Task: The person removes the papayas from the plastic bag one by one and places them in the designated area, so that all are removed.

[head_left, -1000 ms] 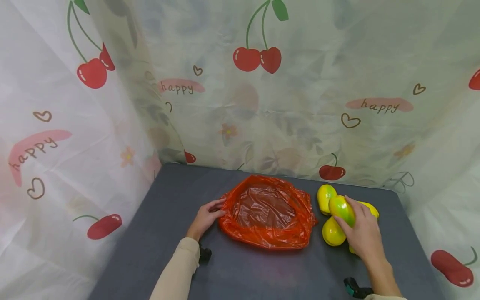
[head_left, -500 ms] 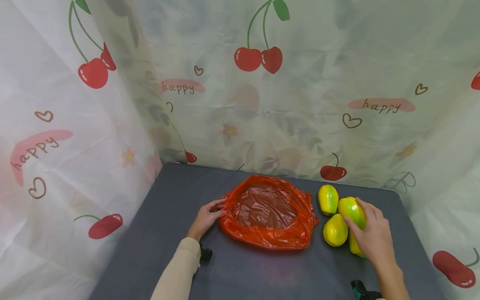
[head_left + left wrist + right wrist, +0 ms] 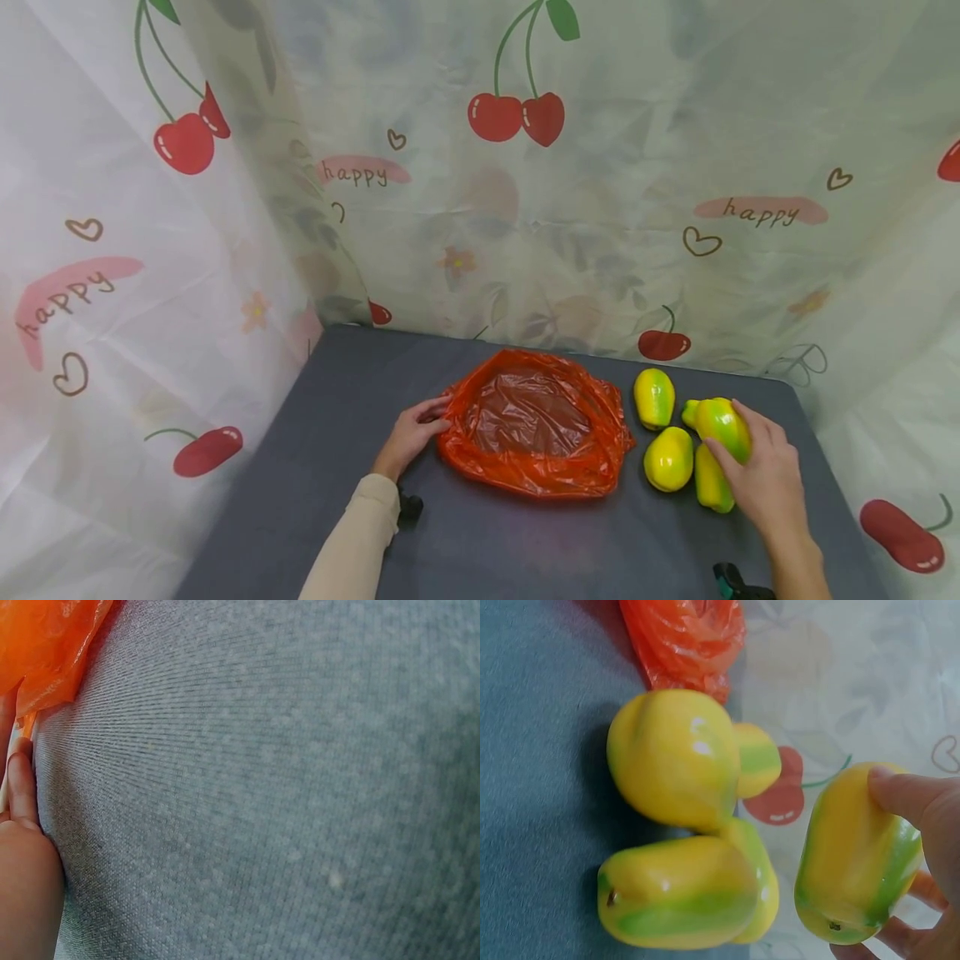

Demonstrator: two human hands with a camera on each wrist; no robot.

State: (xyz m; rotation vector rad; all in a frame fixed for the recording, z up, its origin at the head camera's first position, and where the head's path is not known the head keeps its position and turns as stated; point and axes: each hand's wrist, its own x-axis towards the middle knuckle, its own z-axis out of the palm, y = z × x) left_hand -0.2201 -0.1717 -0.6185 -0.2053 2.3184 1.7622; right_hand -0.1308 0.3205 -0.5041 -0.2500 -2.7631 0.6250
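Observation:
An orange-red plastic bag [image 3: 528, 417] lies on the table with its mouth spread wide. My left hand [image 3: 408, 435] pinches the bag's left edge; in the left wrist view the thumb [image 3: 22, 791] and a finger meet at the thin plastic. My right hand [image 3: 772, 475] grips a shiny yellow-green papaya [image 3: 851, 862], thumb on one side and fingers round the other. The right wrist view shows that papaya raised beside the others. Several more lie right of the bag: one at the back [image 3: 655, 398], a rounder papaya [image 3: 669, 460], and a longer papaya [image 3: 712, 482]. Another is partly hidden behind the held one.
A dark grey cloth covers the table [image 3: 300, 500]. White curtains printed with cherries [image 3: 517, 117] hang close behind it and on both sides. Each wrist carries a dark strapped device, such as the one at the right wrist [image 3: 735, 583].
My right hand has moved to the right with the papaya, uncovering more of the longer papaya in front. The left hand and the bag have stayed put.

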